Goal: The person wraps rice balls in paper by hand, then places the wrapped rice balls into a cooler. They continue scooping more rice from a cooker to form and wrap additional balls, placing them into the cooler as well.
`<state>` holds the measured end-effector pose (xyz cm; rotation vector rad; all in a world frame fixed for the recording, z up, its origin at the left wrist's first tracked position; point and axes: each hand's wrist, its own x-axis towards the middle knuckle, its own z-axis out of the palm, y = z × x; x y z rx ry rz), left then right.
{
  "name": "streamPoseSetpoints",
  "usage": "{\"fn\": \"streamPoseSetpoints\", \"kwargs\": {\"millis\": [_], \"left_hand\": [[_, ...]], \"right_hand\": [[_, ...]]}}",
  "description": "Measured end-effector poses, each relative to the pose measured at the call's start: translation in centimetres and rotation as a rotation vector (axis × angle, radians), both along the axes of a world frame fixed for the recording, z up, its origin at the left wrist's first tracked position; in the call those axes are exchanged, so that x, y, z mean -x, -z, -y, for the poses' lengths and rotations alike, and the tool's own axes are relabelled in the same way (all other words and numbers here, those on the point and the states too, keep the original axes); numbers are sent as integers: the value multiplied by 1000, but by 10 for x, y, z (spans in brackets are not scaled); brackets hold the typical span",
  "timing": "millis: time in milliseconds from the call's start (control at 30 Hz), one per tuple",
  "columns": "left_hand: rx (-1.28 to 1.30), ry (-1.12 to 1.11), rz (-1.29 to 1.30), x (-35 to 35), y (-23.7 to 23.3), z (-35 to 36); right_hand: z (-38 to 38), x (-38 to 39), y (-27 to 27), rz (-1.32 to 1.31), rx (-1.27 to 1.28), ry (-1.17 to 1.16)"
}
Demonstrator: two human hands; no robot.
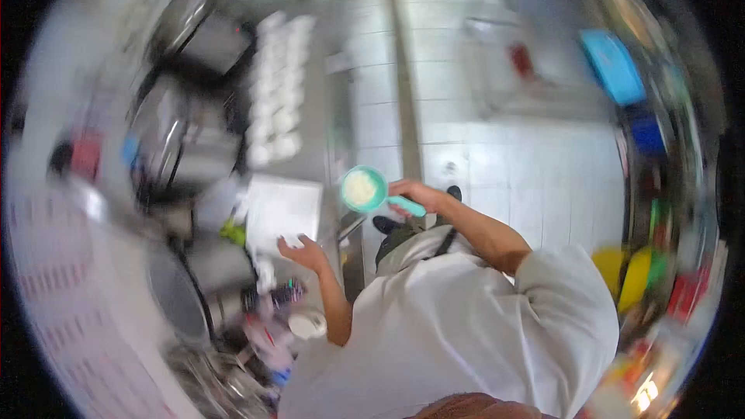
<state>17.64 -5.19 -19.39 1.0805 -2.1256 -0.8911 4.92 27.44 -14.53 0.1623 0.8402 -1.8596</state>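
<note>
The right grip (417, 192) is clamped on the handle (414, 206) of a teal scoop (380, 190); the left grip (305, 253) has its fingers apart and appears to hold nothing. The scoop is in the air in front of the body, near the middle of the view, to the right of a white tray (283, 203) and apart from it. Its round cup faces the camera, with pale food (359, 186) inside; the kind of food is unclear.

Handling it well seems to call for a level cup, a firm hold on the handle and a smooth, slow wrist, since a tilt could spill the food onto the tiled floor (473, 159). The left grip is at the tray's near edge; whether it touches cannot be told. Light, spread fingers there would suit steadying the tray without pushing it.

Outward from there, the tray lies on a metal tabletop (314, 128), just beside rows of blurred white items (275, 97). Dark, shiny equipment (209, 132) stands farther left, and a small green thing (233, 232) is by the tray's left edge. Dark shoes (385, 224) show below the scoop. Far right is a bright blue container (613, 67).
</note>
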Motion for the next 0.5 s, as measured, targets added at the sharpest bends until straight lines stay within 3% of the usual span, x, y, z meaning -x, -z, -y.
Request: {"fn": "streamPoseSetpoints", "kwargs": {"millis": [67, 167, 200, 267, 333, 433, 500], "left_hand": [[-136, 349, 74, 18, 17, -93], [-386, 750, 213, 39, 12, -265], [-405, 877, 269, 43, 26, -315], [-461, 1107, 410, 48, 91, -394], [-503, 1335, 598, 57, 165, -426], [-248, 1587, 891, 56, 180, -467], [456, 2010, 1071, 68, 172, -496]], "right_hand": [[-80, -40, -6, -118, 19, 141], [-197, -103, -17, -46, -76, 425], [-238, -124, -17, -129, -195, 508], [-322, -165, -5, -156, -214, 666], [-404, -201, -16, -142, -377, 815], [-508, -258, -45, -13, -478, 1052], [-588, -287, -43, 13, -460, 1189]]}}
